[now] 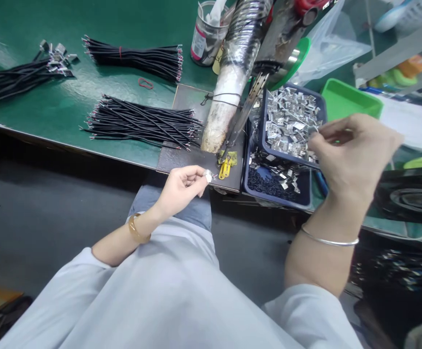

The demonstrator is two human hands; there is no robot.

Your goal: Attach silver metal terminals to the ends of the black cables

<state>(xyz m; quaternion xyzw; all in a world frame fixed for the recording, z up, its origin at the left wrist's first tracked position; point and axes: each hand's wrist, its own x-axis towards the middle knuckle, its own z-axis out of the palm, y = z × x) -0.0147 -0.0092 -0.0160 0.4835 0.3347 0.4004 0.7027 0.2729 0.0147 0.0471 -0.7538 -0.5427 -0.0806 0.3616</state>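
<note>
My left hand (185, 189) is closed in a pinch at the front edge of the bench. Between its thumb and forefinger is a small silver metal connector (208, 175), with thin wire ends beside it. Just past the fingertips lies a yellow clip-like piece (225, 167) below a metal arm (245, 109). Raised over the right side, my right hand (352, 150) has thumb and fingers pressed together, slightly blurred. Something small and greyish (311, 131) shows at its fingertips, too unclear to name. Behind that hand is a blue bin (323, 104) of silver metal connectors (290, 116).
A lower bin (307, 194) holds dark small parts and metal pieces. Black cable bundles (134, 58) lie on the green bench (116, 22), and finished-looking cables with metal ends (56, 60) lie left. A wrapped duct (225, 104), a jar (201, 46) and a green tray (352, 99) stand around.
</note>
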